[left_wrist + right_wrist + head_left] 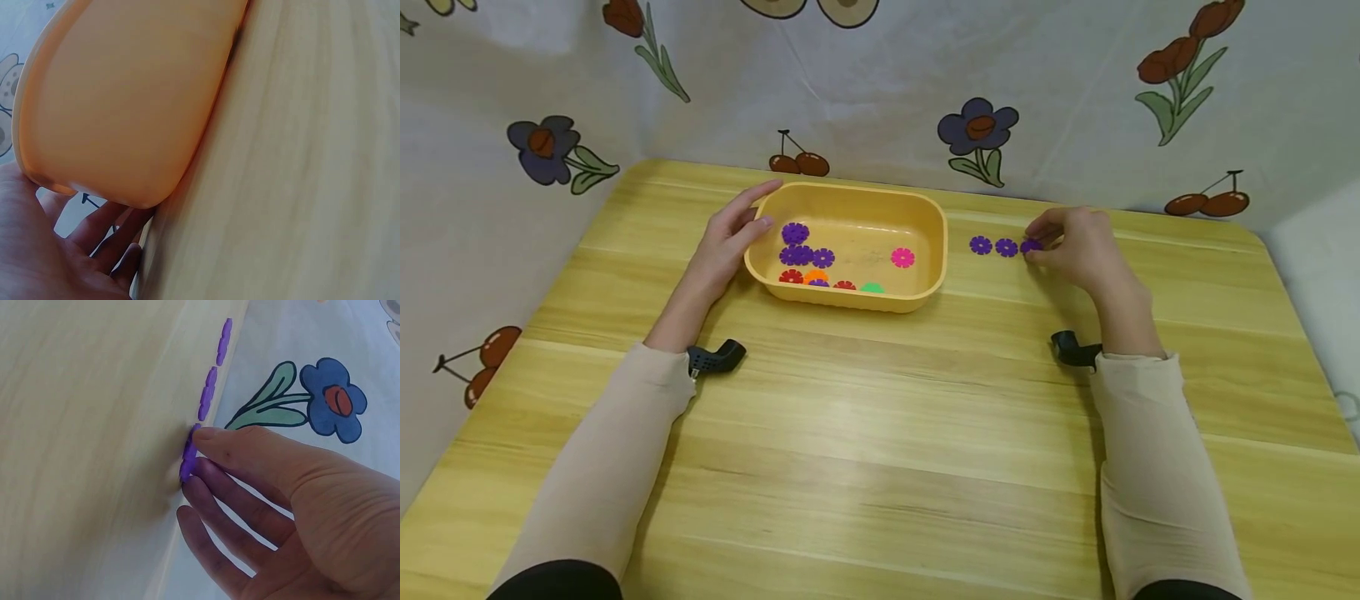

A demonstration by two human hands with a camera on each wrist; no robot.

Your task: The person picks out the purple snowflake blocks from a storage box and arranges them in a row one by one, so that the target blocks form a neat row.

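My left hand [722,246] holds the left end of a yellow plastic tub [850,302], thumb over the rim and fingers along the outside. In the left wrist view the tub's end wall [119,112] rises beside that palm. On the table to the right of the tub, my right hand [1086,246] pinches a purple snowflake disc [187,459] at the table surface. Two more purple snowflake discs, one nearer the tub [981,245] and one in the middle [1007,247], lie flat in a row with it.
Inside the tub are several purple discs [795,233], a pink one [902,257], and red, orange and green ones partly hidden by the front wall. Behind the wooden table [880,433] hangs a patterned cloth [880,92]. A dark device [718,357] sticks out from each wrist.
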